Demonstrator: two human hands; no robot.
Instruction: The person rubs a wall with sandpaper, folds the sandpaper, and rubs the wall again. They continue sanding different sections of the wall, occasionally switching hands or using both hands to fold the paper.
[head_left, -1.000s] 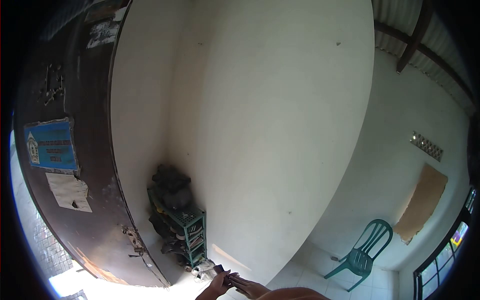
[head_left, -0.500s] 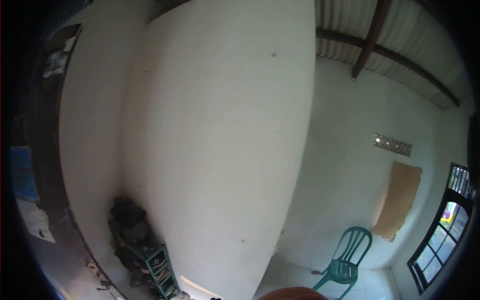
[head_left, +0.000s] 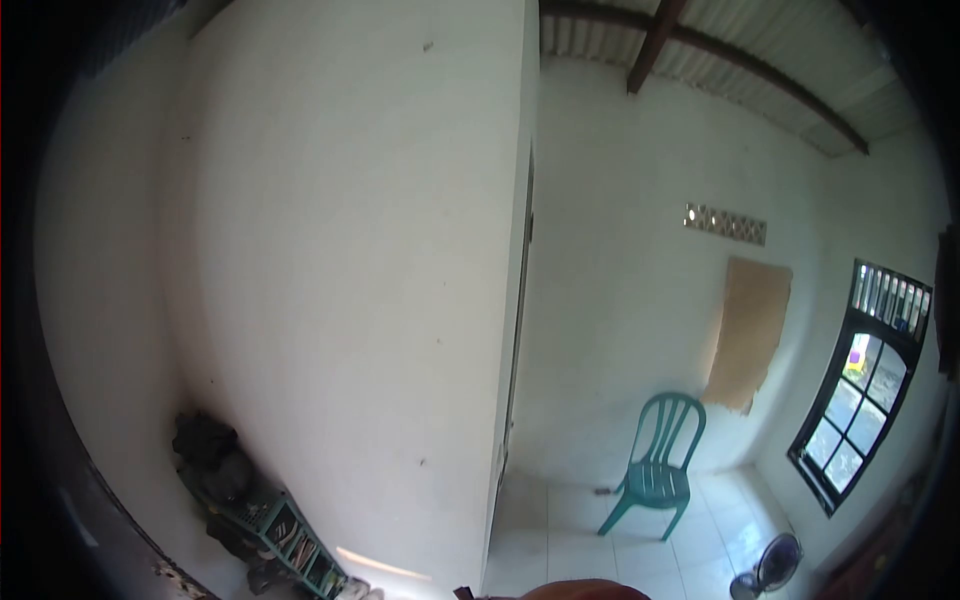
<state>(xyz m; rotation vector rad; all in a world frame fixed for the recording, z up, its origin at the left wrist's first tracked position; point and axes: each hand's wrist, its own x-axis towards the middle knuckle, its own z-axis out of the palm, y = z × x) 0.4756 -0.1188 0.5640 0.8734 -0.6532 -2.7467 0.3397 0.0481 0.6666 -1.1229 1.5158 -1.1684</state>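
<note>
Neither my left hand nor my right hand can be made out. A rounded, blurred form (head_left: 585, 590) juts in at the bottom edge, right of centre, and I cannot tell whether it belongs to a hand. Just left of it, a small dark thing (head_left: 463, 593) pokes up from the same edge. A white wall (head_left: 350, 300) fills the middle of the view and ends at a vertical edge beside the opening to a tiled room.
In the room stand a green plastic chair (head_left: 660, 480) and a fan (head_left: 778, 562). Brown cardboard (head_left: 750, 335) hangs near a barred window (head_left: 855, 400). At lower left, a green shelf (head_left: 290, 540) holds shoes, with dark bags (head_left: 215, 460) on top.
The view has swung right and down, so the wall and chair sit further left and higher. The fan has come into view, and the dark panel at the left has mostly slipped out.
</note>
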